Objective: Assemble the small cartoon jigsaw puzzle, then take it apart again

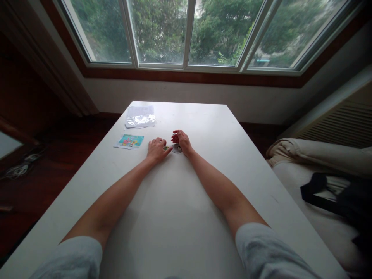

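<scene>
Both my arms stretch out over a white table (203, 186). My left hand (157, 150) lies knuckles up with fingers curled, its fingertips on a small greenish piece (166, 148) on the tabletop. My right hand (180, 140) is curled beside it, fingers bent over a small round grey object (176, 149) that it touches. The two hands are almost meeting. A colourful picture card (129, 141) lies left of my left hand. Further back sits a clear plastic bag (140, 116) with paper inside.
A wide window (188, 35) with trees outside runs behind the table. A bed or cushion with pale bedding (314, 155) and a dark bag (334, 193) stands at the right. Dark wooden floor (43, 166) with cables lies at the left.
</scene>
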Demonstrator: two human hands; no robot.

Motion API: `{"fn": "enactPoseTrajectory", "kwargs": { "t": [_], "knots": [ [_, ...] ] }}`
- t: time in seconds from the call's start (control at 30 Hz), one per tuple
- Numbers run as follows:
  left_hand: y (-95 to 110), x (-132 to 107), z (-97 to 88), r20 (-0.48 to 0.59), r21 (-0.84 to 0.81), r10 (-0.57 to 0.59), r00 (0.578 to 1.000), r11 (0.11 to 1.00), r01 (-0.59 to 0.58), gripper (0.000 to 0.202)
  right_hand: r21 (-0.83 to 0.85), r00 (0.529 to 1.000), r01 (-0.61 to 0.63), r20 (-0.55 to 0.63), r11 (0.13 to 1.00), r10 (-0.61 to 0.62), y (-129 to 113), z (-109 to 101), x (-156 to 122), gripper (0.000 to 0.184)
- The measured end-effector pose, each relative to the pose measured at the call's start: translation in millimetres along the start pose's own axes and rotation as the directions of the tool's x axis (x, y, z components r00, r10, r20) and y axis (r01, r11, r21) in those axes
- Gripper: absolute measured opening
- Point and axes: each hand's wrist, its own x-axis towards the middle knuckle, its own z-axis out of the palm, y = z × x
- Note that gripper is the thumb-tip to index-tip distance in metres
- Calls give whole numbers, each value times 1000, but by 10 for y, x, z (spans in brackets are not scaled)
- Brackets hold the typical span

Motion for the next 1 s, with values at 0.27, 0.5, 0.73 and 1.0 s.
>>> {"fn": "enactPoseTrajectory", "kwargs": {
  "t": [0.27,0.5,0.73,1.0],
  "knots": [
    [26,33,46,-9,12,-77,997,997,77,21,-13,1000,-3,-1,1000,3,-22,-5,-20,51],
    [34,42,22,133,10,-44,990,999,43,43,-30,998,42,-49,999,-43,59,-15,21,49],
    [29,63,24,52,-12,-76,996,997,76,25,-48,995,54,-85,997,-58,93,-21,33,47],
    [28,27,-9,-5,-5,-61,998,998,61,23,-51,995,48,-88,998,-52,52,3,12,47]
  ]
}}
